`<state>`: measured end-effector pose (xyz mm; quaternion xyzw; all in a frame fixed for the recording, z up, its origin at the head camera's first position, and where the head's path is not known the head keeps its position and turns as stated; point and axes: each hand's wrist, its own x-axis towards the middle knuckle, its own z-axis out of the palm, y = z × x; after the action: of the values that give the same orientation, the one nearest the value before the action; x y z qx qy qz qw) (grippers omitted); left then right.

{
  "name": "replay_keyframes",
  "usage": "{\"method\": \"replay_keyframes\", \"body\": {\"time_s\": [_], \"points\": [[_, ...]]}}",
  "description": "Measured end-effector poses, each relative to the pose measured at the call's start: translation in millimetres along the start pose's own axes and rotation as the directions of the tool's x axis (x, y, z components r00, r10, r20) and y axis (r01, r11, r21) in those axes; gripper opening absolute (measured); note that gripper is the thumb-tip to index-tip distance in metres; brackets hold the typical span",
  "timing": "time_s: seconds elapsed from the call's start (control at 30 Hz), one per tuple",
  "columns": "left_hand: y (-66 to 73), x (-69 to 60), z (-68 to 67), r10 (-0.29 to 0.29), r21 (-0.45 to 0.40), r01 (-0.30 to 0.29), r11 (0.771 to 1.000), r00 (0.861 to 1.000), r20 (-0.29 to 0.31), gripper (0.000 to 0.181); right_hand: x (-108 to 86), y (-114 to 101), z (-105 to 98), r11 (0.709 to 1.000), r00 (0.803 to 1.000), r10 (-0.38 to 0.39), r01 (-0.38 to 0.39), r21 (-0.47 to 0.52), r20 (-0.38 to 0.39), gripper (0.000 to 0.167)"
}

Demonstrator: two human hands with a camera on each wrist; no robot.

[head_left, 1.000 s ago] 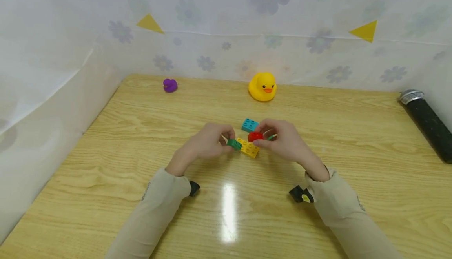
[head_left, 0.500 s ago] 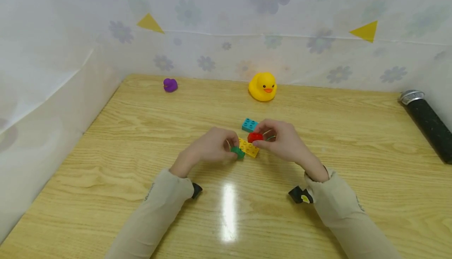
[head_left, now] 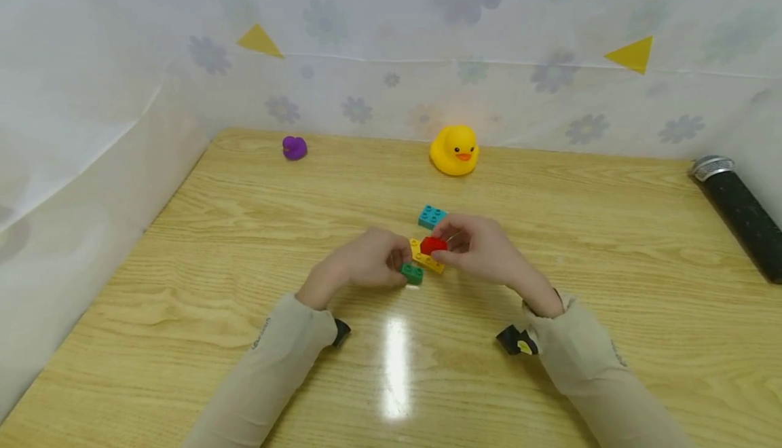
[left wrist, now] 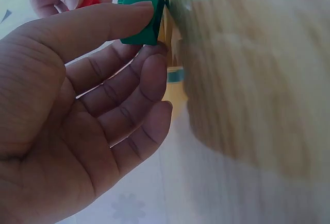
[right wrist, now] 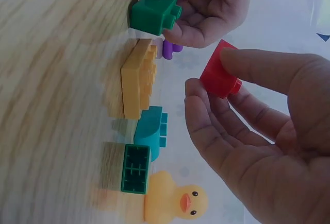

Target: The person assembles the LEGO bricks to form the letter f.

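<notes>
Between thumb and fingertips, my left hand (head_left: 375, 258) pinches a small green toy brick (head_left: 412, 273), low over the table and just in front of the yellow brick. My right hand (head_left: 481, 250) pinches a red toy brick (head_left: 432, 245), raised above the yellow brick (head_left: 431, 266); the right wrist view shows these two apart. Behind them a teal brick (head_left: 431, 216) rests studs up, partly covered by the right fingers in the head view. A second green brick (right wrist: 136, 169) lies on its side by the teal one, its hollow underside showing; the right hand hides it from the head camera.
At the back of the wooden table (head_left: 275, 231) sit a purple toy duck (head_left: 294, 148) and a larger yellow duck (head_left: 455, 153). A black microphone (head_left: 742, 217) lies at the far right. Flowered white sheeting (head_left: 391, 20) hangs behind.
My left hand has drawn the green brick from the yellow brick's left end toward the front. Lately my right hand has shifted the red brick slightly left and nearer, over the yellow brick.
</notes>
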<state>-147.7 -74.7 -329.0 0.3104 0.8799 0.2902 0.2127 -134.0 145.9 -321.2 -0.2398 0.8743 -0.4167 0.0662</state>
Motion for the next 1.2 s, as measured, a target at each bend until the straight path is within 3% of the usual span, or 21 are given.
{"method": "replay_keyframes", "body": {"time_s": [0.23, 0.83, 1.2], "points": [[-1.7, 1.9, 2.2, 0.016, 0.061, -0.015, 0.998, 1.000, -0.004, 0.013, 0.8, 0, 8, 0.999, 0.998, -0.032, 0.033, -0.017, 0.055, 0.019], [-1.3, 3.1, 6.0, -0.035, 0.017, 0.035, 0.999, 0.999, 0.015, 0.019, 0.7, -4, 11, 1.000, 0.994, -0.014, 0.017, -0.023, 0.105, 0.016], [-0.6, 3.3, 5.6, -0.030, 0.039, 0.030, 0.999, 0.999, 0.020, 0.020, 1.4, 0, 15, 0.998, 0.988, -0.059, 0.056, 0.019, 0.143, 0.017]]}}
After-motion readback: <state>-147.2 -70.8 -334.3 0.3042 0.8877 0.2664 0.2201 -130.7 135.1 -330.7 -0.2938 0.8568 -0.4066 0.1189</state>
